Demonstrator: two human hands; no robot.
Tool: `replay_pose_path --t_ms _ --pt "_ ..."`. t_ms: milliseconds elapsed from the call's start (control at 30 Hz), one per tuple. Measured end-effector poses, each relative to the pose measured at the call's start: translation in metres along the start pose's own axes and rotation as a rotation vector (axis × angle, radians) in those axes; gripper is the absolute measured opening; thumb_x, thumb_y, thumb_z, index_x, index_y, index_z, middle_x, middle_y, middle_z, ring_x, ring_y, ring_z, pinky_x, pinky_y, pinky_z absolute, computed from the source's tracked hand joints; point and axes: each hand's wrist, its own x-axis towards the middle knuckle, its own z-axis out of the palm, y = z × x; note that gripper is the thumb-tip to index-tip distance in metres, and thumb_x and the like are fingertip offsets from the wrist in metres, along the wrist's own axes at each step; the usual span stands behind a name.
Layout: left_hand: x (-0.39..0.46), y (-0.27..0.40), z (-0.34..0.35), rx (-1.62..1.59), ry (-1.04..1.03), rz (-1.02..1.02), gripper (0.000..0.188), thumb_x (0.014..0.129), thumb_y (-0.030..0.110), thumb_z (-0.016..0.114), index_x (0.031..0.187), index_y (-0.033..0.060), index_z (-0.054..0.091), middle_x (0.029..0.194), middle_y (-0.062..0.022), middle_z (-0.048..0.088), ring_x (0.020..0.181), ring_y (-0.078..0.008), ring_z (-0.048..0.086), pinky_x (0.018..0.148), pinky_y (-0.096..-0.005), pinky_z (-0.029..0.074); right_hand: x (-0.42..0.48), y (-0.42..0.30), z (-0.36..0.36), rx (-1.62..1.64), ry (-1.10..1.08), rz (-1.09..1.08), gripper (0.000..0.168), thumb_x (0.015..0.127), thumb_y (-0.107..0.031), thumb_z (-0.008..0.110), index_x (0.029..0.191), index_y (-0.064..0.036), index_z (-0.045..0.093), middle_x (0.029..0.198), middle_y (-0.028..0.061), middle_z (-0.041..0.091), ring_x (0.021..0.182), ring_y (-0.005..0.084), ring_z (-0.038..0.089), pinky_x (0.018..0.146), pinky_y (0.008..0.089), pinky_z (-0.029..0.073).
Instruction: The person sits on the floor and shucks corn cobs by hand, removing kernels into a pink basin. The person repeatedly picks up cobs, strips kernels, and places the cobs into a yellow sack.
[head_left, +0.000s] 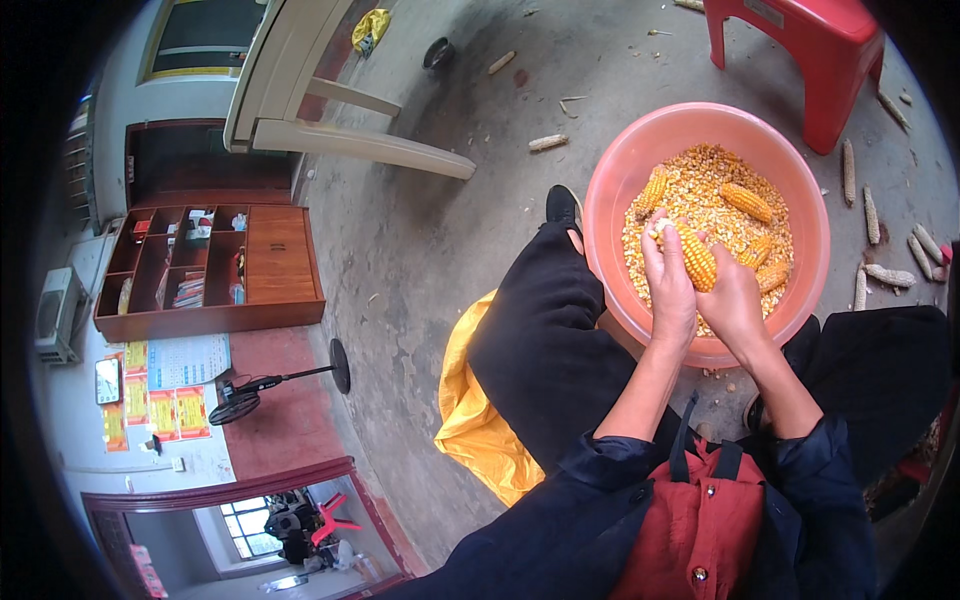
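Between my two hands is a yellow corn cob (695, 256), its upper-left tip bare of kernels and pale. My left hand (667, 277) grips it along the left side, the thumb near the bare tip. The fingers of my right hand (726, 292) close around its lower right end. Below them is a pink plastic basin (616, 187) holding loose corn kernels (697, 169). Several more cobs rest on the kernels, among them one at the upper left (652, 191) and one at the upper right (746, 202).
A red plastic stool (817, 52) stands beyond the basin. Stripped cobs (871, 214) lie on the concrete floor to the right. A yellow sack (469, 405) is beside my left leg. A pale table (360, 142), a standing fan (259, 386) and a wooden cabinet (210, 262) are further left.
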Motion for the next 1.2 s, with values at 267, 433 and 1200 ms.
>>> replay_pose_path --t_ms 267,433,1200 --pt "0.000 0.013 -0.002 -0.124 0.100 -0.071 0.035 0.105 0.038 0.037 0.117 0.0061 0.046 0.100 -0.0099 0.057 0.085 -0.0186 0.062 0.078 -0.0318 0.053 -0.011 -0.009 0.003 -0.128 0.049 -0.113 0.041 0.077 -0.011 0.072 0.115 -0.005 0.058 0.083 0.0230 0.066 0.078 0.0392 0.067 0.065 0.0478 0.051" --pt "0.000 0.013 -0.001 -0.178 0.088 -0.110 0.035 0.105 0.039 0.037 0.118 0.0080 0.044 0.102 -0.0089 0.054 0.087 -0.0180 0.061 0.078 -0.0318 0.052 -0.010 0.001 0.006 -0.229 0.095 -0.179 0.036 0.076 -0.007 0.068 0.110 -0.002 0.055 0.085 0.0227 0.065 0.076 0.0378 0.066 0.064 0.0486 0.051" --pt "0.006 0.011 -0.011 -0.201 0.026 -0.190 0.036 0.104 0.036 0.039 0.122 0.0055 0.048 0.097 -0.0093 0.059 0.084 -0.0173 0.062 0.076 -0.0313 0.053 -0.002 -0.001 -0.002 0.218 -0.190 0.073 0.042 0.073 -0.015 0.075 0.109 0.001 0.060 0.093 0.0249 0.068 0.091 0.0369 0.068 0.076 0.0409 0.053"
